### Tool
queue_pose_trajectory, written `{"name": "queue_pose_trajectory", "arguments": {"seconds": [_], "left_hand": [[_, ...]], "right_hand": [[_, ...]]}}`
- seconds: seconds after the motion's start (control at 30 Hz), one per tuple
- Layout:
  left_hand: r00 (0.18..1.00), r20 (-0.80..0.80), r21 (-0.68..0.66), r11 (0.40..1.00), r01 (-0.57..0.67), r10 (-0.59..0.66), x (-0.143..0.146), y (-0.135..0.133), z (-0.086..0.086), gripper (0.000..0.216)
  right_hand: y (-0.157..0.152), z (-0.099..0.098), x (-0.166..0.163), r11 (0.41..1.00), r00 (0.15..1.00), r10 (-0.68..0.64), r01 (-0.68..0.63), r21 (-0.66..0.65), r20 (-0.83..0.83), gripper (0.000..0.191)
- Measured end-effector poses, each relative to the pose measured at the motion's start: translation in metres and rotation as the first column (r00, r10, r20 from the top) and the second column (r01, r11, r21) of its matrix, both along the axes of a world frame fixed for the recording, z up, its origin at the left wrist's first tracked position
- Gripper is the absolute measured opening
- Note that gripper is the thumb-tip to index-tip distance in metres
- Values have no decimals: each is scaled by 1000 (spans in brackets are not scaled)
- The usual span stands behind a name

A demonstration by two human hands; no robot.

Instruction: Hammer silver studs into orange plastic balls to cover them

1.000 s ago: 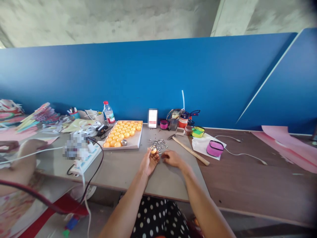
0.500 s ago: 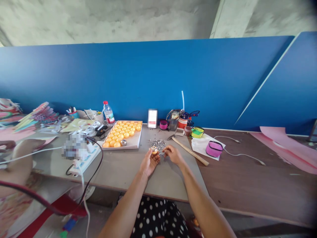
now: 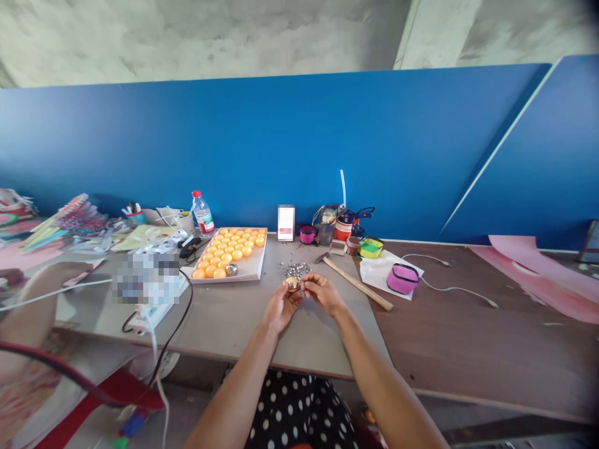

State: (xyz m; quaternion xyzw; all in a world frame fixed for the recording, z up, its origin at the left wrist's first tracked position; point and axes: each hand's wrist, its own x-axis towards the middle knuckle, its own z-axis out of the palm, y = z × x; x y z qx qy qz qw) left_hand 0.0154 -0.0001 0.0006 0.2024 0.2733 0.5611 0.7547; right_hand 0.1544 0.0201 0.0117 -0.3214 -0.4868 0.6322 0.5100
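Observation:
An orange ball (image 3: 292, 284) partly covered in shiny silver pieces sits in the closed fingers of my left hand (image 3: 279, 307). My right hand (image 3: 324, 292) is beside it, thumb and fingers pinched together at the ball's right side. Whatever is in that pinch is too small to make out. Just beyond both hands lies a loose pile of small silver pieces (image 3: 297, 269). To the left, a shallow white tray (image 3: 255, 269) holds rows of orange balls (image 3: 226, 257). One silver-covered ball (image 3: 231, 269) rests at its near edge.
A hammer (image 3: 360, 285) lies right of my hands, near a purple pouch (image 3: 403, 279) on white paper. Cups and tools (image 3: 343, 229) stand by the blue partition (image 3: 299, 149). A bottle (image 3: 203, 213), power strip (image 3: 156, 315) and cables are leftward. Another person's arm (image 3: 35, 293) reaches in at far left.
My right hand has moved left, from a little apart to right up against the ball in my left hand. The left hand has stayed nearly in place, still holding the ball.

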Motion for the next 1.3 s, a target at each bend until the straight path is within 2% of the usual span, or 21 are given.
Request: {"name": "queue_pose_trajectory", "arguments": {"seconds": [0.23,0.53,0.97,1.3], "left_hand": [[1000,-31,6,1000,1,0,3,-1,3,17],[998,-65,33,999,-5,7,4,-4,6,17],[992,-124,98,995,-13,25,7,-4,3,27],[978,-199,165,986,-33,66,12,-7,6,35]], "right_hand": [[0,1,-5,991,974,-111,95,91,196,16],[2,-3,-6,990,954,-110,81,115,280,17],[2,-3,-4,996,961,-65,45,82,268,19],[9,-20,4,999,967,19,-28,29,253,21]]}}
